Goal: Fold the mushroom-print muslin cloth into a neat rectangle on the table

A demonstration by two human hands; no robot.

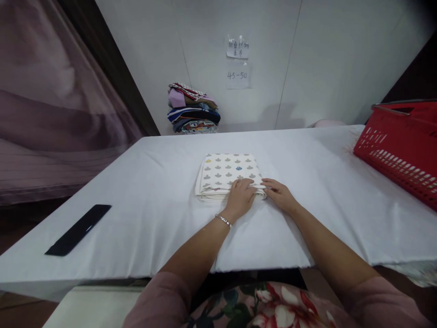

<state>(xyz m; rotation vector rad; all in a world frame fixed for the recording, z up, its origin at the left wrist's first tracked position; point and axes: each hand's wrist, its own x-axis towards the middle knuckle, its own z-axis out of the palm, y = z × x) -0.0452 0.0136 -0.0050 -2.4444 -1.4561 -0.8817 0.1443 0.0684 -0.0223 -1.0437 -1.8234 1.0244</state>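
Note:
A folded white cloth (228, 169) printed with grey shapes, plus a few coloured ones, lies in a neat block on the table. My left hand (241, 197) rests on its front edge with the fingers stretched over the top layer; a silver bracelet is on that wrist. At the front right corner, my right hand (279, 193) has its fingertips closed about the edge of the cloth. The undersides of the fingers and the cloth beneath them are hidden.
White fabric covers the table (150, 182). A black flat object (80, 230) lies at the left, and a red plastic basket (403, 146) stands at the right. Several folded textiles (194, 111) are stacked by the back wall. A curtain (51, 105) hangs at the left.

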